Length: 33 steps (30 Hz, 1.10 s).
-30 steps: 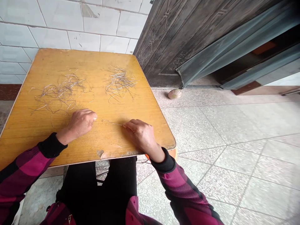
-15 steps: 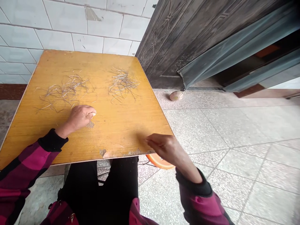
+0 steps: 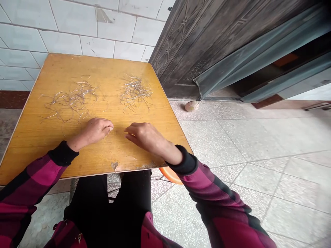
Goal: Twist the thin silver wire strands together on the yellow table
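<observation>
Two loose tangles of thin wires lie on the yellow wooden table [image 3: 85, 156]: a wider, looser left tangle [image 3: 74, 98] and a denser right tangle [image 3: 136, 91]. In front of the left tangle, my left hand [image 3: 95, 131] is closed in a pinch, thumb pressed against the curled forefinger. Whatever it holds is hidden or too thin to make out. A short gap to its right, my right hand [image 3: 144, 136] hovers low over the table, thumb and forefinger slightly apart, with nothing visible between them.
White wall tiles [image 3: 64, 17] stand behind the table. To the right are a dark carved door [image 3: 186, 51] and a grey-green curtain [image 3: 232, 69]. A worn ball [image 3: 191, 106] rests on the floor, and an orange round object [image 3: 170, 175] shows below the table edge.
My right hand has swung from the table's front right corner inward and up the table, close to my left hand. My left hand has shifted slightly right, still pinched.
</observation>
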{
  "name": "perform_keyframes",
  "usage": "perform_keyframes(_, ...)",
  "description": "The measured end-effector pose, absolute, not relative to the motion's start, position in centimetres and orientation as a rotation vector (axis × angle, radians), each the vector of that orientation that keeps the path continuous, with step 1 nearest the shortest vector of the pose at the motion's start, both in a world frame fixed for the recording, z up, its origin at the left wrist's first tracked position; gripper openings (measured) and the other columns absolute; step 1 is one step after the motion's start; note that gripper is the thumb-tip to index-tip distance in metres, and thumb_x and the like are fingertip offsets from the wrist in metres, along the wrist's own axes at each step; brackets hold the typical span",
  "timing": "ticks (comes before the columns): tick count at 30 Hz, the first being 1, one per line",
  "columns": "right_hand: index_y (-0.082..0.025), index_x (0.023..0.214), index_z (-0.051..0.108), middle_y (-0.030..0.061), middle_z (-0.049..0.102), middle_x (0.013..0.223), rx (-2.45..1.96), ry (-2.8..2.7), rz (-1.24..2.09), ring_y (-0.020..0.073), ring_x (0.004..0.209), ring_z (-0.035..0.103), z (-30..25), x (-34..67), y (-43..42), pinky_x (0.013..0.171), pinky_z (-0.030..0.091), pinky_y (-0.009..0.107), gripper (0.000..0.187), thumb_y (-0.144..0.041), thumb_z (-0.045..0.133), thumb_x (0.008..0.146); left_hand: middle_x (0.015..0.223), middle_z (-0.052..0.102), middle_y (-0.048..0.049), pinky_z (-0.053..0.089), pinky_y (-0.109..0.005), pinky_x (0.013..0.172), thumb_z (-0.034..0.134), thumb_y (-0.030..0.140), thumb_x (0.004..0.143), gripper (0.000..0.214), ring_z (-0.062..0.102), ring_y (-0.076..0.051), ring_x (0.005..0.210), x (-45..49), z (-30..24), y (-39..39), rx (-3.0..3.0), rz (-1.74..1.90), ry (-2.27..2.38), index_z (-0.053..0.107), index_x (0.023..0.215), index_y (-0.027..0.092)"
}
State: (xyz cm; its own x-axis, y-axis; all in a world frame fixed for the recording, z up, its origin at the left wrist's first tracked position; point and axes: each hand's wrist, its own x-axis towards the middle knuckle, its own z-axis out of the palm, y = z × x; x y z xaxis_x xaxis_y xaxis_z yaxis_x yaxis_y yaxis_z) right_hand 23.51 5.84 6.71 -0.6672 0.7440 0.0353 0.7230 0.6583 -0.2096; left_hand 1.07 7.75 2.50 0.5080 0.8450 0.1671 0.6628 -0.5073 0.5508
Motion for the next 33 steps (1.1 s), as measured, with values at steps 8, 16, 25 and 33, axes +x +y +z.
perform_keyframes(8, -0.016, 0.093, 0.07, 0.0061, 0.068, 0.08, -1.478, -2.748, 0.186, 0.0133, 0.064, 0.054, 4.9, 22.5, 4.2, 0.056, 0.026, 0.028, 0.025, -0.023, 0.046, 0.093, 0.062, 0.067, -0.0007, 0.038, -0.023, 0.056, 0.052, 0.019, 0.079, 0.02, 0.055, -0.011, 0.056, 0.7, 2.4, 8.7, 2.01, 0.657, 1.257, 0.063, 0.063, 0.015)
perform_keyframes(16, -0.017, 0.084, 0.068, 0.0039, 0.064, 0.073, -1.405, -2.607, 0.227, 0.0113, 0.06, 0.051, 3.9, 22.2, 3.3, 0.057, 0.027, 0.026, 0.026, -0.022, 0.044, 0.092, 0.065, 0.068, -0.0012, 0.042, -0.023, 0.058, 0.052, 0.02, 0.081, 0.02, 0.059, -0.012, 0.057, 0.5, 2.3, 8.9, 2.028, 0.685, 1.247, 0.065, 0.067, 0.015)
perform_keyframes(25, -0.017, 0.084, 0.069, 0.0039, 0.063, 0.071, -1.436, -2.619, 0.192, 0.011, 0.058, 0.049, 4.1, 22.2, 3.2, 0.056, 0.026, 0.027, 0.027, -0.021, 0.044, 0.092, 0.075, 0.074, -0.0023, 0.046, -0.026, 0.068, 0.052, 0.022, 0.088, 0.022, 0.067, -0.016, 0.073, 0.8, 1.7, 8.2, 2.464, 0.73, 1.204, 0.072, 0.079, 0.02)
perform_keyframes(33, -0.017, 0.089, 0.069, 0.005, 0.067, 0.076, -1.489, -2.587, 0.227, 0.0117, 0.061, 0.053, 3.6, 21.6, 3.2, 0.057, 0.028, 0.026, 0.026, -0.019, 0.043, 0.091, 0.069, 0.072, -0.0015, 0.044, -0.028, 0.066, 0.05, 0.021, 0.087, 0.023, 0.066, -0.017, 0.069, 0.8, 1.9, 8.1, 2.485, 0.625, 1.392, 0.07, 0.076, 0.02)
